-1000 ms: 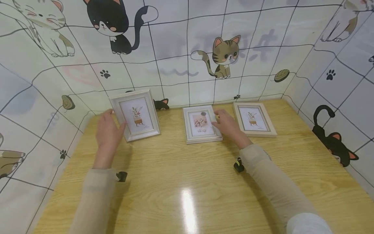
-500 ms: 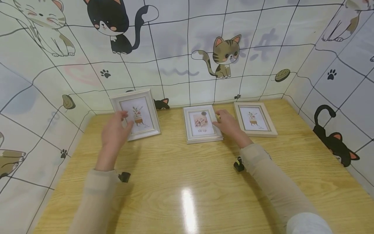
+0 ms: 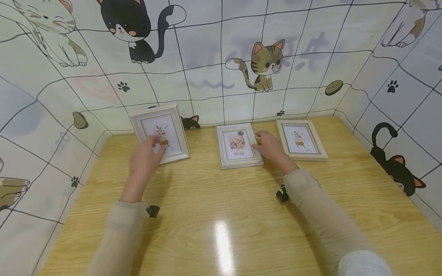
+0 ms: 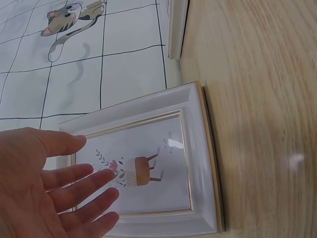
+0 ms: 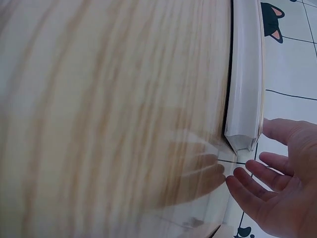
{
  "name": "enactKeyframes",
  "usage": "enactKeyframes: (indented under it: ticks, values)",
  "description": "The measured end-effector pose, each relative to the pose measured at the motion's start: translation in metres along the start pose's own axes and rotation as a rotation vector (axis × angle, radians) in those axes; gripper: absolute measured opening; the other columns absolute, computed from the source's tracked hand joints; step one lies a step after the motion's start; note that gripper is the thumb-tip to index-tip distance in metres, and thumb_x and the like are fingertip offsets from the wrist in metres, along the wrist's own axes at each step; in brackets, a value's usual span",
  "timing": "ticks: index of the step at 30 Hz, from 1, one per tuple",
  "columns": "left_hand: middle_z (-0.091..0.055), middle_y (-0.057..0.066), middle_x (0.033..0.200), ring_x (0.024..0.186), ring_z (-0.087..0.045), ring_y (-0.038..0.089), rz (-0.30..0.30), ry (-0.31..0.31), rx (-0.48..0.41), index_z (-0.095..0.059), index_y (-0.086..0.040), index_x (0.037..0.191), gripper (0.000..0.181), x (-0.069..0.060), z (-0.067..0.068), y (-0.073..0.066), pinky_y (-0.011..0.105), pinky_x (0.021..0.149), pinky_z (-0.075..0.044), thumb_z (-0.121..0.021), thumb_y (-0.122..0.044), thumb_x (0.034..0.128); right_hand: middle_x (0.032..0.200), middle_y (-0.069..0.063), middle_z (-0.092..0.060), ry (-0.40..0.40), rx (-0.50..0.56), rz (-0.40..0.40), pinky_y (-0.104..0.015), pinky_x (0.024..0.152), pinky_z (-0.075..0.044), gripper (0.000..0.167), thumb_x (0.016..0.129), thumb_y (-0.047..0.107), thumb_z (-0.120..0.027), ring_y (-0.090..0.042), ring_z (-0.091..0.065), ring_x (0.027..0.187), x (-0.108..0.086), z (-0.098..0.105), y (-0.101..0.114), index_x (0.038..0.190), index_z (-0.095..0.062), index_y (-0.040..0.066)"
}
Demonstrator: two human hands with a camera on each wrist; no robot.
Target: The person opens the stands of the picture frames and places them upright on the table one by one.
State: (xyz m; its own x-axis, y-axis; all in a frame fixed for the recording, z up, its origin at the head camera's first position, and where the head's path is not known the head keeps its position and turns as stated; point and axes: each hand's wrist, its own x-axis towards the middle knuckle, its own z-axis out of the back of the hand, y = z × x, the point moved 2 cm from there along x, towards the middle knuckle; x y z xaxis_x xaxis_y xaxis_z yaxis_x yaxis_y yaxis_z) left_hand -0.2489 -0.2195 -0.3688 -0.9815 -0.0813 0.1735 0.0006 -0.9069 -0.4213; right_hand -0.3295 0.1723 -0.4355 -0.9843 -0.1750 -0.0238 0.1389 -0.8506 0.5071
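A large white picture frame (image 3: 172, 132) with a potted-plant print leans against the back wall at the left. My left hand (image 3: 143, 163) hovers just in front of it, fingers loosely extended and holding nothing; the left wrist view shows its palm (image 4: 25, 198) beside the framed print (image 4: 133, 153). In the middle lies a smaller white frame (image 3: 238, 146) with a pink picture. By its right edge is my right hand (image 3: 272, 149), thumb at the frame's edge. In the right wrist view the relaxed fingers (image 5: 250, 193) spread apart near the frame's corner (image 5: 242, 141), without gripping it.
A cream frame (image 3: 300, 141) with a plant print lies at the right, close to my right hand. All the frames are along the back of the wooden table (image 3: 193, 214). A cat-patterned cloth (image 3: 203, 61) covers the walls around it.
My left hand has moved from the large frame's left edge rightward and toward me, across its front. The right hand and the frames stay in place.
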Motion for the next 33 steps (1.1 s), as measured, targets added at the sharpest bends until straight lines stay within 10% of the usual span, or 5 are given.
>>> enactKeyframes:
  ticks: [33]
  values:
    - [-0.064, 0.017, 0.133, 0.115, -0.064, 0.039, -0.026, 0.002, -0.019, -0.057, -0.010, 0.133, 0.038, -0.007, -0.013, -0.002, 0.052, 0.083, -0.054, -0.056, -0.030, 0.0998, 0.120, -0.022, -0.065, 0.034, -0.071, -0.064, -0.049, 0.098, -0.052, 0.048, 0.097, 0.029, -0.064, -0.036, -0.062, 0.109, 0.002, -0.007, 0.003, 0.130, -0.057, -0.005]
